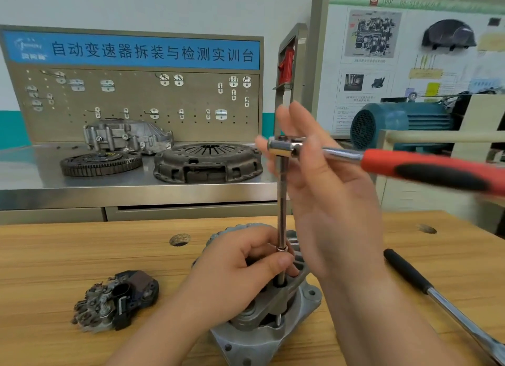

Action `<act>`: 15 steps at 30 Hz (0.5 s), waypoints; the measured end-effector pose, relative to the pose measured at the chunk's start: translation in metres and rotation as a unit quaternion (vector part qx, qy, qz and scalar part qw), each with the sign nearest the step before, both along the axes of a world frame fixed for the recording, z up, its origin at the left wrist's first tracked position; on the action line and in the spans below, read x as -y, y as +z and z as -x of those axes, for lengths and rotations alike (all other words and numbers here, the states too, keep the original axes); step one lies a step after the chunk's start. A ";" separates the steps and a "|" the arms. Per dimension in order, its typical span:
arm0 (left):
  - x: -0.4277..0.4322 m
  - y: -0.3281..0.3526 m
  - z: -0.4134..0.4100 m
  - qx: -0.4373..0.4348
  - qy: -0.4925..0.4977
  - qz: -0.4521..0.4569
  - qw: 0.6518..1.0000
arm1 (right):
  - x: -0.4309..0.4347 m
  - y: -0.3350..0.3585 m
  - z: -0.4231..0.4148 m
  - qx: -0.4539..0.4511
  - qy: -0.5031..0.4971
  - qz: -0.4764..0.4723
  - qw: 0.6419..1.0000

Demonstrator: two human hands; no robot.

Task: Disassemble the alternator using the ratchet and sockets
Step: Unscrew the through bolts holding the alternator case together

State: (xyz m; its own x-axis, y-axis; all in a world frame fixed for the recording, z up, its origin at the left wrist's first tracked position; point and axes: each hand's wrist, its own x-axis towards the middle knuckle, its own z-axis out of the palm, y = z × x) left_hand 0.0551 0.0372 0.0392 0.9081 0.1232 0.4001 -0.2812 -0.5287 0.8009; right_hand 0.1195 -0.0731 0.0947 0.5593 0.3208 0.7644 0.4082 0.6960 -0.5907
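Head view showed the grey cast-aluminium alternator point(262, 335) on the wooden bench point(82, 256). Above it, the left hand point(235, 278) pinched the chrome extension bar point(281, 201); the right hand point(322, 190), fingers spread, loosely steadied the red-handled ratchet point(382, 163). Loosening a through-bolt seemed underway; next, grip the handle and swing.

The ratchet point(410, 166) handle is motion-blurred and runs off the right edge. The socket's tip is buried behind the left hand point(240, 272) fingers, so no telling what it's seated on. The alternator point(262, 335) base gets cropped at the bottom, same with the second chrome bar point(448, 302) lower right.
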 end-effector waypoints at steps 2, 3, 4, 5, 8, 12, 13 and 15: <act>0.000 0.000 0.001 0.003 -0.005 -0.011 1.000 | 0.002 0.001 -0.001 -0.079 0.093 -0.003 0.993; 0.001 0.001 0.002 0.003 -0.010 -0.009 1.000 | 0.004 0.002 -0.001 -0.091 0.101 0.007 0.991; 0.002 0.001 0.002 0.001 -0.014 -0.004 1.000 | 0.005 0.003 -0.001 -0.095 0.100 0.015 0.990; 0.002 0.002 0.002 0.000 -0.015 -0.002 1.000 | 0.006 0.003 -0.002 -0.093 0.086 0.022 0.992; 0.002 0.001 0.001 -0.001 -0.004 0.004 1.000 | 0.004 0.002 0.000 -0.022 -0.022 0.018 0.999; 0.001 0.001 0.001 0.003 0.010 0.007 1.000 | 0.004 -0.001 0.001 0.136 -0.169 0.037 0.975; 0.000 0.001 0.001 0.003 0.009 0.005 1.000 | 0.003 0.000 0.002 0.096 -0.121 0.040 0.987; -0.001 0.001 0.002 0.003 -0.007 0.010 1.000 | 0.001 0.003 0.004 -0.032 0.038 0.021 0.999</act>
